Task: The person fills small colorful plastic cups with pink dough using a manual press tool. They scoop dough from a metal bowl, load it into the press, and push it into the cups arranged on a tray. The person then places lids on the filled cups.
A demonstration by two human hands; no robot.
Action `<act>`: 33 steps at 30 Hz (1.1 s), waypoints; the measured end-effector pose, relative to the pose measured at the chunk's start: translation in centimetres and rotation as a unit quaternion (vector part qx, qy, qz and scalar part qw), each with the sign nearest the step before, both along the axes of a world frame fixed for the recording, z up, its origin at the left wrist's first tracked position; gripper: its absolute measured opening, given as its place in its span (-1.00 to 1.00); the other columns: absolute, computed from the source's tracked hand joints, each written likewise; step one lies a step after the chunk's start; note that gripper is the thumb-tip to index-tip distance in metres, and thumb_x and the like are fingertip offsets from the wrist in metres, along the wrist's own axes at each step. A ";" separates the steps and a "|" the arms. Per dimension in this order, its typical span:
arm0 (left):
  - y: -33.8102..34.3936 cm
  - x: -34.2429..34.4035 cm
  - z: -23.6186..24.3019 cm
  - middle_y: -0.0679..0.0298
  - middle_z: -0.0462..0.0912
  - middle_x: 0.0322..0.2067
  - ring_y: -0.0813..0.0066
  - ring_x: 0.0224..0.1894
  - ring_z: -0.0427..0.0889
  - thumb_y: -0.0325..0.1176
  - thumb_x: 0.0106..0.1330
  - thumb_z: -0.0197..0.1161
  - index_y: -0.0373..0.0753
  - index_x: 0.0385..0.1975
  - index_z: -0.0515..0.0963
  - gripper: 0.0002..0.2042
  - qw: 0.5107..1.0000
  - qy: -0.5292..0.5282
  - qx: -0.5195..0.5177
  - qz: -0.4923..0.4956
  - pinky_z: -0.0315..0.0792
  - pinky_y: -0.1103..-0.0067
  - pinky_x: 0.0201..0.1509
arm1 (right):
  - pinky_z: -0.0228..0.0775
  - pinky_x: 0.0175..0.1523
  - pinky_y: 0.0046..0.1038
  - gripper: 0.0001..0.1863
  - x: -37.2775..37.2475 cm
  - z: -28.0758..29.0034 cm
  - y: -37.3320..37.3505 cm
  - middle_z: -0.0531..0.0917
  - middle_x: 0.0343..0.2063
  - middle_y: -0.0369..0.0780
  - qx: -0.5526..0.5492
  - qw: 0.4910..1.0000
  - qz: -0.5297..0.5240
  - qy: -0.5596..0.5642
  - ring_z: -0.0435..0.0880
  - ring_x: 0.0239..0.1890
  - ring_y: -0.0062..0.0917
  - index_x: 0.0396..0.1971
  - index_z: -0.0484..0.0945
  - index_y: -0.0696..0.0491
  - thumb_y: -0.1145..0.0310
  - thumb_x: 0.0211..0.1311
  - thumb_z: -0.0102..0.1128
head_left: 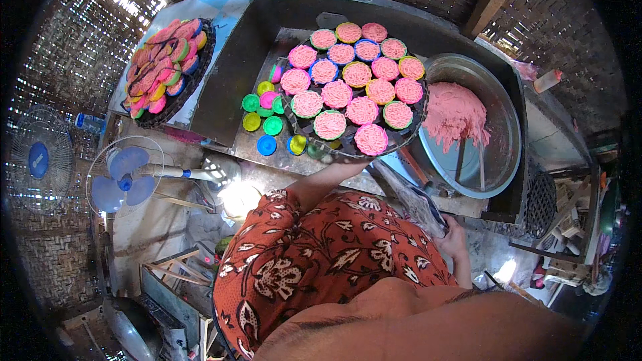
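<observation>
A round dark woven tray (422, 108) carries several small colourful cups filled with pink, noodle-like strands (356, 74). My left hand (346, 170) is at the tray's near edge, gripping it from below; its fingers are mostly hidden under the rim. Lower right, beside my body, my right hand (455, 236) is closed round the end of a long greyish, crumpled-looking thing with a dark edge (416, 202). What that thing is I cannot make out. It slants up toward the tray's near side.
Right of the tray, a large metal basin (509, 154) holds pink dough (455, 115) with two sticks in it. Empty coloured cups (266, 145) lie left of the tray. Farther left are another loaded tray (175, 103) and a blue-bladed fan (125, 177).
</observation>
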State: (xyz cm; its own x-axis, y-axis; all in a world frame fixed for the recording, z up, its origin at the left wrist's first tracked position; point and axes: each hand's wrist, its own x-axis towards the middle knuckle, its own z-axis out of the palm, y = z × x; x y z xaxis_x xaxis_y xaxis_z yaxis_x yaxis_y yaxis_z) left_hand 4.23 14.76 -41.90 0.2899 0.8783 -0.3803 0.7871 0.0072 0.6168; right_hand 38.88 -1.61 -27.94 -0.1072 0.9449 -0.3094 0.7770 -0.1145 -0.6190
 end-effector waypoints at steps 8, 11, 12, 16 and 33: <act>-2.9 -5.0 0.7 0.08 0.51 -0.34 0.22 -0.24 0.54 -0.32 0.22 -0.07 -0.23 -0.26 0.46 -0.79 0.998 -0.062 0.002 0.020 0.40 0.41 -0.16 | 0.38 -0.13 -0.33 -0.38 -3.7 -3.3 -0.8 0.58 -0.26 -0.12 0.107 0.990 -0.012 -0.090 0.56 -0.20 -0.23 -0.09 0.41 0.02 0.29 -0.34 0.30; -4.0 -10.3 8.2 0.12 0.50 -0.21 0.24 -0.10 0.47 -0.44 0.17 -0.07 -0.21 -0.14 0.43 -0.74 0.945 0.131 0.119 -0.275 0.36 0.42 -0.02 | 0.38 -0.13 -0.32 -0.36 -5.5 -3.9 1.0 0.57 -0.27 -0.11 0.137 0.986 0.027 -0.086 0.55 -0.22 -0.22 -0.08 0.39 0.04 0.30 -0.35 0.30; -5.1 -12.6 6.4 0.15 0.49 -0.31 0.24 -0.17 0.48 -0.47 0.09 -0.01 -0.22 -0.20 0.43 -0.74 0.913 0.036 0.313 -0.258 0.40 0.45 -0.09 | 0.36 -0.12 -0.29 -0.34 -5.6 -4.5 1.8 0.55 -0.27 -0.10 0.136 0.986 0.045 -0.085 0.53 -0.20 -0.20 -0.07 0.37 0.05 0.31 -0.36 0.32; -6.0 -16.2 9.3 0.19 0.48 -0.27 0.24 -0.17 0.48 -0.53 -0.01 0.08 -0.23 -0.26 0.43 -0.75 0.890 -0.060 0.388 -0.233 0.40 0.46 -0.09 | 0.28 -0.02 -0.26 -0.29 -7.1 -6.3 4.3 0.51 -0.19 -0.12 0.199 0.970 0.081 -0.110 0.46 -0.12 -0.20 -0.02 0.33 0.02 0.33 -0.36 0.34; -3.6 -20.2 7.5 0.11 0.47 -0.26 0.16 -0.21 0.49 -0.43 0.09 0.21 -0.29 -0.43 0.50 -0.90 0.918 -0.129 0.374 -0.003 0.40 0.42 -0.16 | 0.34 -0.11 -0.34 -0.67 -27.3 -1.5 11.6 0.50 -0.21 -0.08 0.133 0.956 0.228 -0.131 0.51 -0.19 -0.29 -0.13 0.44 0.12 0.31 0.10 0.11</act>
State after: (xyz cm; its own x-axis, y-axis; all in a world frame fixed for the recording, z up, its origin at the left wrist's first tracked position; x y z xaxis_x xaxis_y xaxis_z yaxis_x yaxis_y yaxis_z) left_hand -15.97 11.13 -34.42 0.2916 0.8637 0.4112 0.6129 -0.4987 0.6129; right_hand 11.62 10.04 -29.44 -0.4785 0.8672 -0.1377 0.8409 0.4074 -0.3563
